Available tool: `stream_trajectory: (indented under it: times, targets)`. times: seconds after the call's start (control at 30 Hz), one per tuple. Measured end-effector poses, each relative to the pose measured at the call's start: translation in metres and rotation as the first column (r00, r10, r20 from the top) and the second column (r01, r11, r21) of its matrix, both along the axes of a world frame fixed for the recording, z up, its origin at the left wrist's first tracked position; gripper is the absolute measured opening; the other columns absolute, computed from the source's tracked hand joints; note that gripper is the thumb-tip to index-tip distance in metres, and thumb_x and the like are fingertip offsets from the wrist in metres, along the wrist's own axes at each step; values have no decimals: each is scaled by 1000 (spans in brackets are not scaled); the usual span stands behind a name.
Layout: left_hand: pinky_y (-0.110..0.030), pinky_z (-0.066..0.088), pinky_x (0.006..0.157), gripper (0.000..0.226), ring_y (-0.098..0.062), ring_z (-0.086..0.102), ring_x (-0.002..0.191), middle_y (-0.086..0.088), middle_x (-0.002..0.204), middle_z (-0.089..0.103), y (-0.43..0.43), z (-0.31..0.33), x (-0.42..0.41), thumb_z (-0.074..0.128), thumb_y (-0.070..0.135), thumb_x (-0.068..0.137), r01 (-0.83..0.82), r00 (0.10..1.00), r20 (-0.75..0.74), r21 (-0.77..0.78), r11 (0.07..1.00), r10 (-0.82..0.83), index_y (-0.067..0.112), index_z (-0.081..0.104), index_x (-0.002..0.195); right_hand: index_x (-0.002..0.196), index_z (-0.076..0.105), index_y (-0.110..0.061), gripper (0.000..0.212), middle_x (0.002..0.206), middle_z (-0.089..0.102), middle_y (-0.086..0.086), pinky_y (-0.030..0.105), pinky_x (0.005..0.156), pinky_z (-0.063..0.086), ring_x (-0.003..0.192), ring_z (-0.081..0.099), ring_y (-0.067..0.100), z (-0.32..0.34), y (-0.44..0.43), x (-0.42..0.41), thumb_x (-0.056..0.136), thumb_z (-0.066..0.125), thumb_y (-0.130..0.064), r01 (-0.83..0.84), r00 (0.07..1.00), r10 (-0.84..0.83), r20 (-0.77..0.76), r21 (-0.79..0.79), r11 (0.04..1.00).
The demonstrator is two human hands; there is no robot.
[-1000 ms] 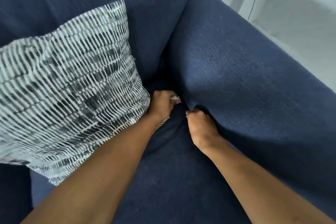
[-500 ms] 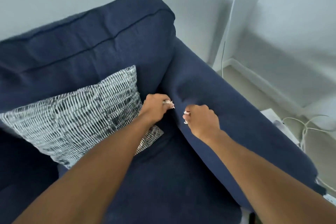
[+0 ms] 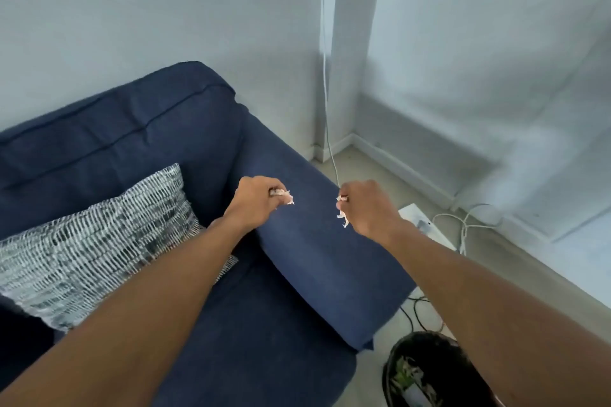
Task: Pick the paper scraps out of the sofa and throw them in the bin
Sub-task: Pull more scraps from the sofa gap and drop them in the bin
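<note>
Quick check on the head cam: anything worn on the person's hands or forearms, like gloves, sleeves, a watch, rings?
Nothing visible. The left hand and right hand are bare, with no gloves. Both forearms are uncovered up to the frame edge, so no sleeve shows. No watch, band or marking at either wrist. Fingers are curled and slightly blurred, so a thin ring cannot be ruled out.

Navy blue sofa (image 3: 205, 129), black-and-white dashed cushion (image 3: 99, 241), white scraps (image 3: 344, 220), black bin (image 3: 426, 370).

Sofa (image 3: 314, 261): matt navy woven cloth; cushion (image 3: 99, 241): coarse printed fabric; scraps (image 3: 342, 220): crumpled white paper.
</note>
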State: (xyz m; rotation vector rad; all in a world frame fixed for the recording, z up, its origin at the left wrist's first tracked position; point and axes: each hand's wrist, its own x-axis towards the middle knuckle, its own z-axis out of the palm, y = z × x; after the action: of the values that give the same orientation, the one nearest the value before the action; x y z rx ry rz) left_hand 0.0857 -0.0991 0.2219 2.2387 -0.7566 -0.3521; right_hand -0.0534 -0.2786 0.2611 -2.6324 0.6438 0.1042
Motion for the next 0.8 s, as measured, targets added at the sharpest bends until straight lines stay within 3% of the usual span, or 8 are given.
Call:
stream_trajectory:
  times: [0.17,0.23,0.3,0.43,0.57,0.7,0.8]
  targets:
    - [-21,46,56,8,-5,57,61,4,71,69,-51,7,-49,78,27,85,81,997,-18,-12,997,-81,27,76,78,91,70,-8,17,88,70,13,30,60,45,71,60,27,13,-44,-59,92,53,-4,107,994,-106,14,-30,994]
    - [-16,42,49,9,-2,54,55,8,67,67,-72,5,-71,79,27,85,116,993,-37,-4,993,-116,28,75,77,94,71,-11,20,93,70,13,35,71,54,79,64,31,14,-61,-85,91,52,-6,149,989,-149,10,-36,988]
    - [-20,40,47,10,-4,48,50,11,63,64,-90,0,-91,79,27,85,141,988,-63,-12,990,-141,28,75,75,101,72,-13,18,99,70,14,41,79,56,88,65,34,13,-75,-110,94,55,-11,167,986,-166,21,-56,984]
    - [-13,38,47,12,-6,55,59,8,72,67,-128,-9,-131,78,28,86,240,970,-25,27,970,-240,32,73,76,105,73,-10,16,95,71,15,38,76,56,82,68,30,9,-104,-165,97,59,-15,217,976,-215,32,-69,974]
    - [-5,38,50,3,-3,59,66,11,73,67,-161,-19,-169,78,26,86,288,958,-27,49,956,-287,25,76,85,104,71,-9,17,97,70,13,33,77,53,90,66,30,-1,-131,-216,98,60,-21,257,966,-257,15,-70,964]
    - [-6,38,53,8,3,57,65,18,71,63,-187,-31,-210,77,26,87,363,932,3,71,929,-364,19,77,90,98,71,-5,12,91,70,11,25,62,39,84,67,25,-14,-148,-265,97,60,-11,302,953,-303,2,-60,951]
    - [-6,37,56,11,4,55,68,18,73,61,-203,-40,-238,77,25,87,410,911,9,91,907,-413,16,77,94,96,72,-5,13,91,70,14,31,69,49,85,66,27,-27,-158,-297,96,60,-13,349,937,-349,-2,-20,937]
